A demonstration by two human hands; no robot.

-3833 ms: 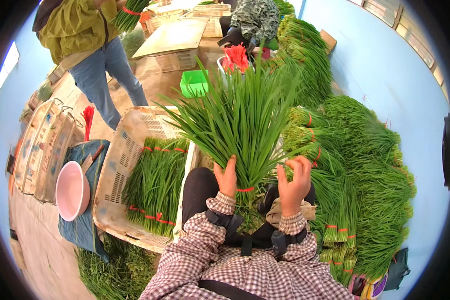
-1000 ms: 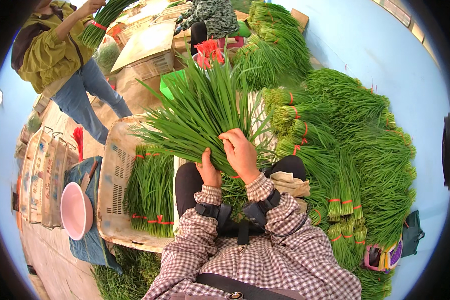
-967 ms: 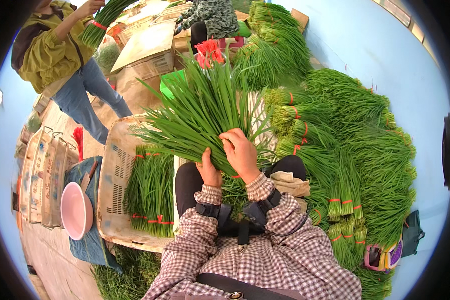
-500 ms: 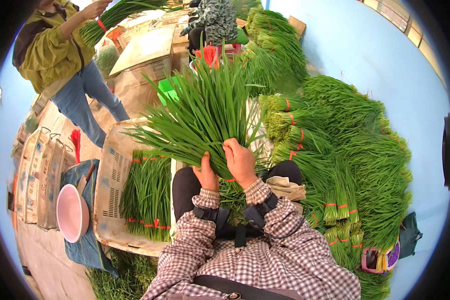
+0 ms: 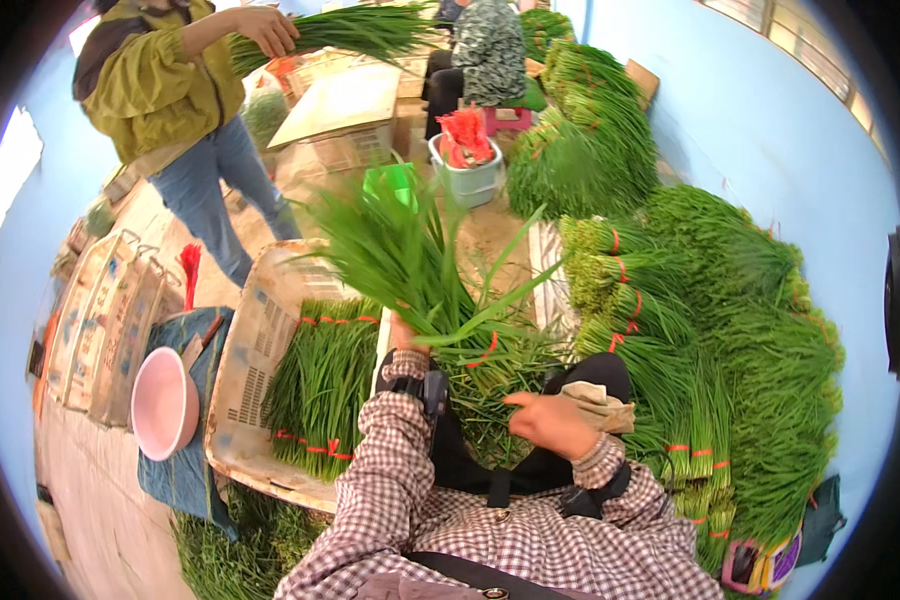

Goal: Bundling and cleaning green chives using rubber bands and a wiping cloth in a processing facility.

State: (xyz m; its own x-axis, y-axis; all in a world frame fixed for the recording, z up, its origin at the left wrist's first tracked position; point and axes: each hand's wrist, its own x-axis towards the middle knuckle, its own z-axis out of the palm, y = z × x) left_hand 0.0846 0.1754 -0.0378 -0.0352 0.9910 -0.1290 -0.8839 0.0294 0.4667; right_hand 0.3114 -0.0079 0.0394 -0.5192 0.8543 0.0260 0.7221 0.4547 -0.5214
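A leafy bunch of green garlic chives (image 5: 410,265) rises in front of me, its leaves smeared by motion. My left hand (image 5: 406,332), largely covered by the leaves, is closed round its left side. A red tie (image 5: 484,350) shows near the bunch's lower right, and a few long leaves stick out to the right. Apart from the bunch, my right hand (image 5: 555,422) is over my right thigh with its fingers curled. The inside of that hand is hidden. Loose chive leaves and trimmings (image 5: 495,415) lie between my legs.
To my left stands a crate (image 5: 232,400) holding tied chives, beside a pink basin (image 5: 163,405). Chive bundles (image 5: 770,330) are heaped along the right wall. A grey bucket (image 5: 467,180) with red ties stands ahead. One person (image 5: 170,90) holds chives; another (image 5: 488,55) sits beyond.
My right hand has left the chives and moved down to the right. My left hand keeps hold of the bunch, which has swung left. The standing person's chives have moved right.
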